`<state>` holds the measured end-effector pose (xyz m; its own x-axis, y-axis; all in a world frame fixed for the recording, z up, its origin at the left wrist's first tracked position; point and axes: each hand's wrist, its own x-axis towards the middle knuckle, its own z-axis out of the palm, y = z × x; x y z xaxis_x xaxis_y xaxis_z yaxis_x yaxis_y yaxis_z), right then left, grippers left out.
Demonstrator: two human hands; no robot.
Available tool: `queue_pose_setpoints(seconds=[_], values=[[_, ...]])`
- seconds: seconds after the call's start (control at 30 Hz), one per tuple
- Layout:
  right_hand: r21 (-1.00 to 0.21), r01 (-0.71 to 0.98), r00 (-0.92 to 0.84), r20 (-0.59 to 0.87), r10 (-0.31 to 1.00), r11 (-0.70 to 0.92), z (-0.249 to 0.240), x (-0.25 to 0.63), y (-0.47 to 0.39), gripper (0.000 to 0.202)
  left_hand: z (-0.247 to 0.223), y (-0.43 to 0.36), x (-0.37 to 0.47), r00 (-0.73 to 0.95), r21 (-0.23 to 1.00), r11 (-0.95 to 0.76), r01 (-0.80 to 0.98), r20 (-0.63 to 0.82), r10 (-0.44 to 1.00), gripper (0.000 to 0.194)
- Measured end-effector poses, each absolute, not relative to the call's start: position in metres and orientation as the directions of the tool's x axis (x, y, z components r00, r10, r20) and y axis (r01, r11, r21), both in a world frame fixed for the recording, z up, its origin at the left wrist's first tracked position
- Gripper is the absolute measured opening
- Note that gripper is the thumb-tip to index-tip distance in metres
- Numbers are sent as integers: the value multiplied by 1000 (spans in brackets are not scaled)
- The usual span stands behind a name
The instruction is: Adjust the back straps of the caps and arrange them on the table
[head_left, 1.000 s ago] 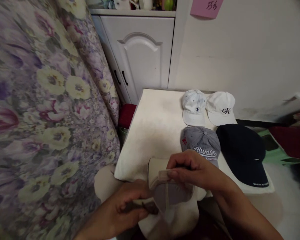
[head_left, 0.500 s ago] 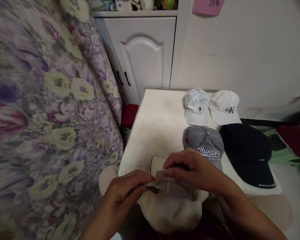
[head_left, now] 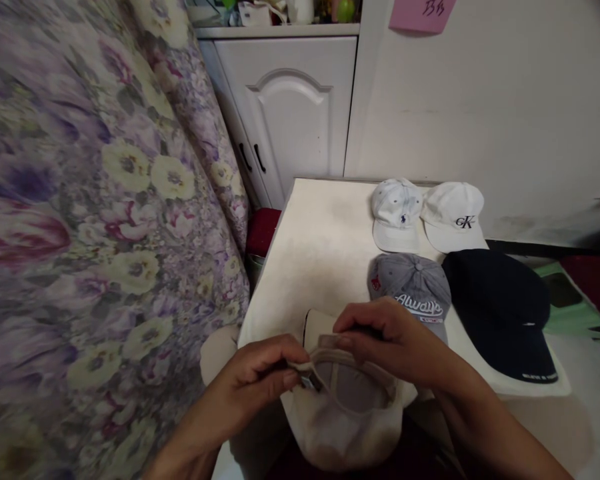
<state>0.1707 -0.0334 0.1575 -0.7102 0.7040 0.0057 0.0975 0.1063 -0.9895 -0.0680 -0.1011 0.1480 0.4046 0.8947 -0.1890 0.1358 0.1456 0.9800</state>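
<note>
A cream baseball cap (head_left: 347, 430) is held low at the near edge of the table, its inside facing up and its crown toward me. My left hand (head_left: 260, 373) pinches the left end of its back strap, where a small dark buckle or label shows beside the thumb. Opposite it, my right hand (head_left: 375, 330) pinches the strap's other end between thumb and fingers. A grey cap (head_left: 413, 280) with white "Always" lettering lies just beyond my right hand. Right of that rests a large navy cap (head_left: 500, 300).
Two white caps, one with a small polo logo (head_left: 397, 207) and one marked "CK" (head_left: 455, 207), sit at the far right of the cream-covered table (head_left: 325, 240). A floral curtain (head_left: 130, 220) hangs at left. Behind stand a white cabinet (head_left: 295, 120) and a wall with a pink note (head_left: 423, 15).
The strap ends have come a little apart, and more of the cap's inside and the dark piece by my left thumb show. The view has shifted slightly.
</note>
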Motion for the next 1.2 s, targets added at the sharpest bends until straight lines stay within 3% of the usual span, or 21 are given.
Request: queue_pose_setpoints(seconds=[0.3, 0.5, 0.9, 1.2], values=[[-990, 102, -705, -2, 709, 99, 157, 171, -33, 23, 143, -99, -64, 372, 958, 286, -18, -259, 892, 17], [-984, 134, -716, -15, 698, 116, 156, 169, -32, 24, 142, -95, -64, 356, 969, 246, -7, -228, 906, 17], [-982, 129, -739, -3, 674, 137, 150, 165, -36, 21, 141, -93, -59, 342, 926, 362, -103, -309, 888, 15], [-982, 131, -755, -8, 655, 139, 148, 166, -37, 18, 141, -90, -57, 331, 940, 336, -55, -300, 894, 11]])
